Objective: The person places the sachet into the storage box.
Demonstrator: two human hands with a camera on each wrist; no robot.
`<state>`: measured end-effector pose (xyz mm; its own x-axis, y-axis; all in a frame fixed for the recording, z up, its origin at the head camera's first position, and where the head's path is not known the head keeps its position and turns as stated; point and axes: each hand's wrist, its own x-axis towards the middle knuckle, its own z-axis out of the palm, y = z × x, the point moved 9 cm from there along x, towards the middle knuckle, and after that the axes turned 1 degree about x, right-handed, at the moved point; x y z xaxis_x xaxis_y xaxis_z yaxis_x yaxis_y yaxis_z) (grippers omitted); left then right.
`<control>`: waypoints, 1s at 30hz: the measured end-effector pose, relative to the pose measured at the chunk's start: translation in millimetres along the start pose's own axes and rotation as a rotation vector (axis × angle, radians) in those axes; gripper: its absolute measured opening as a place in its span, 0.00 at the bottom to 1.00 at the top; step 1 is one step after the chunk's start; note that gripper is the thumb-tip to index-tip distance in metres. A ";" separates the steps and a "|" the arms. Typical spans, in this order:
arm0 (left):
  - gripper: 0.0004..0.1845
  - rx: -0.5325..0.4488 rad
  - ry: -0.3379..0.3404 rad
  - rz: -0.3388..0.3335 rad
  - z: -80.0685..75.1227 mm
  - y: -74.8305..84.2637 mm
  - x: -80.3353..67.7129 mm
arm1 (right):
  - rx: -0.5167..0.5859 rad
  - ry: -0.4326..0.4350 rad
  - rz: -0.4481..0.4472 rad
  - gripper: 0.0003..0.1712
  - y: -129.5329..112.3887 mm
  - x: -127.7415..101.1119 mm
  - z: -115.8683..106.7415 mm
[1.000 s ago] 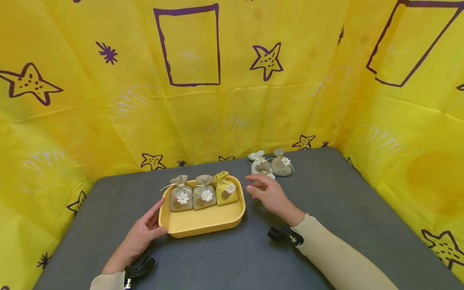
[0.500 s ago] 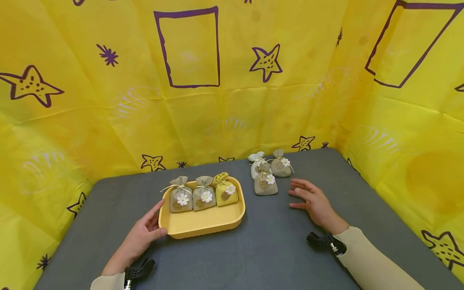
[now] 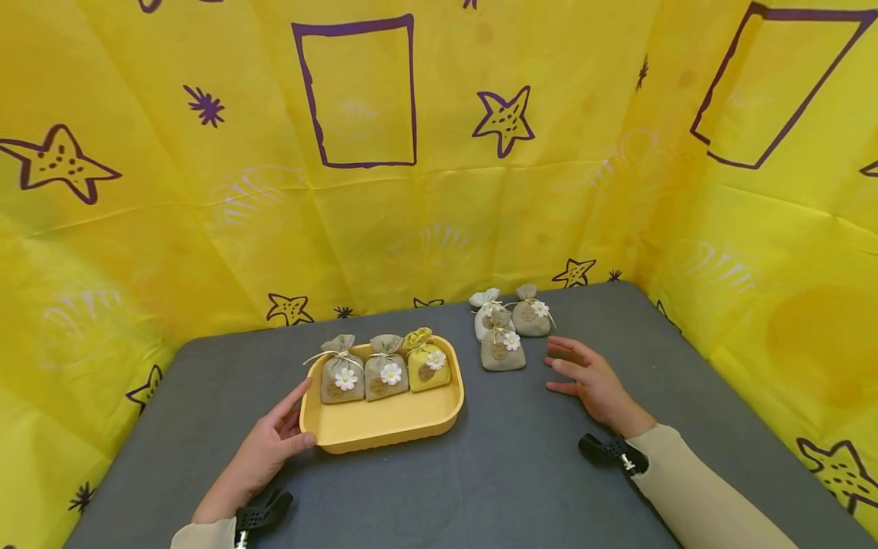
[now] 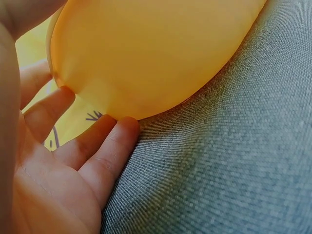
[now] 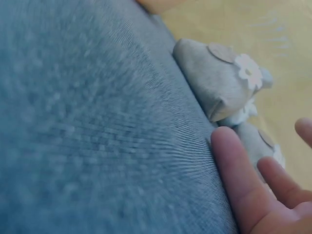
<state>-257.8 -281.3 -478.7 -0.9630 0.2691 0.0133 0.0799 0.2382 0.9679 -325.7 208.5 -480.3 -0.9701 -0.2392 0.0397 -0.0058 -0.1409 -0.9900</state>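
A yellow tray (image 3: pixel 384 423) on the grey table holds three sachets with daisies in its back row: two grey (image 3: pixel 341 375) (image 3: pixel 386 371) and one yellow (image 3: pixel 428 364). My left hand (image 3: pixel 291 423) rests against the tray's front left corner, thumb at the rim and fingers (image 4: pixel 105 151) straight along the tray's (image 4: pixel 156 53) side. To the tray's right lie a white sachet (image 3: pixel 485 309) and two grey ones (image 3: pixel 502 349) (image 3: pixel 530 314). My right hand (image 3: pixel 569 370) lies flat and empty on the table just right of them; its fingers (image 5: pixel 239 180) are a little short of the nearest grey sachet (image 5: pixel 217 80).
Yellow cloth walls (image 3: pixel 206 191) with purple stars and rectangles close in the table (image 3: pixel 480 473) at the back and on both sides. Black wrist mounts (image 3: pixel 610 451) (image 3: pixel 257 515) sit at both cuffs.
My right hand has moved from beside the tray to the right of the loose sachets, uncovering the front grey one. The left hand and the tray have stayed put.
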 end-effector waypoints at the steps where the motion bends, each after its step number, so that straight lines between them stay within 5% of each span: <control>1: 0.43 -0.002 -0.001 0.002 -0.3 0.1 0.0 | -0.011 -0.005 -0.002 0.30 0.3 2.5 1.3; 21: 0.43 0.006 -0.004 0.016 -0.6 0.4 0.7 | -0.119 -0.062 -0.018 0.36 5.4 41.8 32.4; 30: 0.43 -0.001 -0.007 0.024 -0.2 0.6 0.3 | -0.389 -0.054 -0.016 0.34 10.9 54.7 38.1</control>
<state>-258.1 -281.2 -478.2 -0.9589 0.2817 0.0350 0.1032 0.2310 0.9675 -369.6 157.3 -483.8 -0.9551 -0.2916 0.0521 -0.1221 0.2275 -0.9661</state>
